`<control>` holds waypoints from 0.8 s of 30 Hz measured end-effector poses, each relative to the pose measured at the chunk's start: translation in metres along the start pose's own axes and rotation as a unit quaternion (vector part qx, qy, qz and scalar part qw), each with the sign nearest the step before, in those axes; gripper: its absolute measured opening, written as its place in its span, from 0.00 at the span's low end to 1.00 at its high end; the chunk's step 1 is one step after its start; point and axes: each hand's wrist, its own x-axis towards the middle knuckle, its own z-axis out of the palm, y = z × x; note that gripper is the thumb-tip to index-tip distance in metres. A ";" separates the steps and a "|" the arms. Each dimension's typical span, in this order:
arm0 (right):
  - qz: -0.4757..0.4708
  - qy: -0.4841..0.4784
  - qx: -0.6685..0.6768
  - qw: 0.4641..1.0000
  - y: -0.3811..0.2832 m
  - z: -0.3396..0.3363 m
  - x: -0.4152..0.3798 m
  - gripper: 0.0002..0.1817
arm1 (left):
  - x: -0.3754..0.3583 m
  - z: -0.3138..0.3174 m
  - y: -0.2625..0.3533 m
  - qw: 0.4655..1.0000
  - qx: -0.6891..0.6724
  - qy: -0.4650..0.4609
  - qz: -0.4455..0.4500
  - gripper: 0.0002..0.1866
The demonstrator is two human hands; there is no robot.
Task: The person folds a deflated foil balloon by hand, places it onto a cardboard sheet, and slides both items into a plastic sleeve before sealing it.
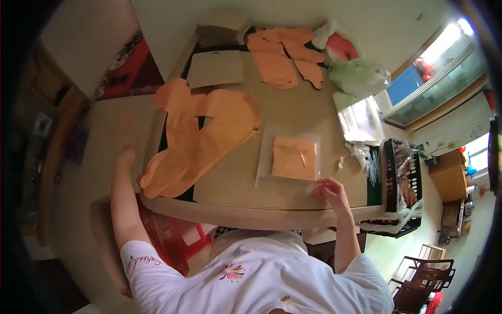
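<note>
My right hand (330,189) pinches the near right corner of a clear plastic bag (264,170) that lies flat on the table and holds a folded orange garment (294,158). My left hand (125,156) is stretched out to the left, past the table's edge, resting flat on a pale cardboard surface (112,131); it is blurred and appears to hold nothing. Next to it, a pile of orange stockings (196,141) drapes over the table's left side.
More orange pieces (285,55) lie at the far end beside cardboard sheets (215,68) and plastic bags (358,73). A black crate (389,172) stands at the right edge. A red stool (175,235) sits under the table (235,180); wooden chairs (423,277) are at lower right.
</note>
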 end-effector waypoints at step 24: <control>-0.333 -0.026 -0.459 0.823 -0.038 0.071 0.055 0.25 | -0.315 0.196 0.211 0.845 0.024 -0.221 0.486 0.30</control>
